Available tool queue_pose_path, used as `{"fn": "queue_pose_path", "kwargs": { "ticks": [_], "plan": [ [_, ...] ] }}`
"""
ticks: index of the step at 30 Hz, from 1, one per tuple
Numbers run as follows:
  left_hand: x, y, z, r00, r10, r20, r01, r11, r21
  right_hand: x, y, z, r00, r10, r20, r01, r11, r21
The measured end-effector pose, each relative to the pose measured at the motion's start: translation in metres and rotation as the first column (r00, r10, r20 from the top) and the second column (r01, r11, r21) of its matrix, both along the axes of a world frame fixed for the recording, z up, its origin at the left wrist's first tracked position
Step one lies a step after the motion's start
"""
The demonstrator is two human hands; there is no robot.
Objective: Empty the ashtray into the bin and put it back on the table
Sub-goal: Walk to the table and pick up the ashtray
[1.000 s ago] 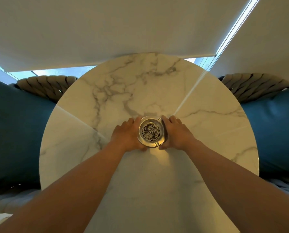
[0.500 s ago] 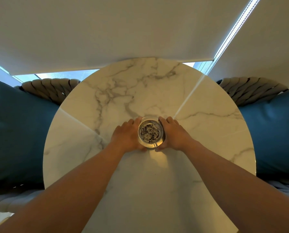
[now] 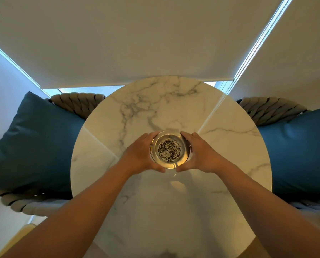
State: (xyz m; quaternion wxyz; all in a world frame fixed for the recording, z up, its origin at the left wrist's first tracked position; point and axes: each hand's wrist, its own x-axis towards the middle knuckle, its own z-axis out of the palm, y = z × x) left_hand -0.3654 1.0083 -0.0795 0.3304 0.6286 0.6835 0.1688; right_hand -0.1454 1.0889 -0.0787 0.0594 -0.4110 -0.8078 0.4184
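A round glass ashtray (image 3: 169,149) with dark ash in its bowl is held over the middle of a round white marble table (image 3: 174,101). My left hand (image 3: 142,155) cups its left side and my right hand (image 3: 200,155) cups its right side, fingers and thumbs wrapped around the rim. A bright patch of light below the ashtray on the marble suggests it is raised off the table. No bin is in view.
Two woven rope chairs flank the table, each with a blue cushion: left cushion (image 3: 36,142), right cushion (image 3: 300,149). A lowered white roller blind (image 3: 136,43) hangs behind the table, with its bead chain (image 3: 256,43) at the right.
Both hands have closed around the ashtray and raised it off the marble. The view has pulled back, so more of the table and cushions shows.
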Motion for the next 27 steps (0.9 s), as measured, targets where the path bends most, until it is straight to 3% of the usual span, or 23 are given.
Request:
{"fn": "queue_pose_path", "kwargs": {
  "ticks": [5, 8, 11, 23, 27],
  "plan": [
    [-0.001, -0.031, 0.024, 0.999, -0.023, 0.034, 0.022, 0.999, 0.036, 0.004, -0.027, 0.031, 0.965, -0.22, -0.14, 0.183, 0.954, -0.237],
    [0.001, -0.048, 0.035, 0.999, -0.025, 0.043, 0.022, 0.998, 0.053, 0.003, -0.044, 0.043, 0.875, -0.416, -0.247, 0.317, 0.879, -0.356],
    [0.004, -0.061, 0.045, 0.998, -0.04, 0.05, 0.037, 0.997, 0.064, 0.001, -0.057, 0.05, 0.801, -0.541, -0.257, 0.408, 0.807, -0.426],
    [-0.016, -0.099, 0.072, 0.966, -0.252, 0.056, 0.249, 0.967, 0.061, -0.012, -0.115, 0.049, 0.792, -0.551, -0.262, 0.395, 0.79, -0.469],
    [-0.022, -0.124, 0.071, 0.966, -0.236, 0.104, 0.23, 0.971, 0.063, -0.013, -0.14, 0.052, 0.783, -0.544, -0.3, 0.374, 0.799, -0.472]
  ]
}}
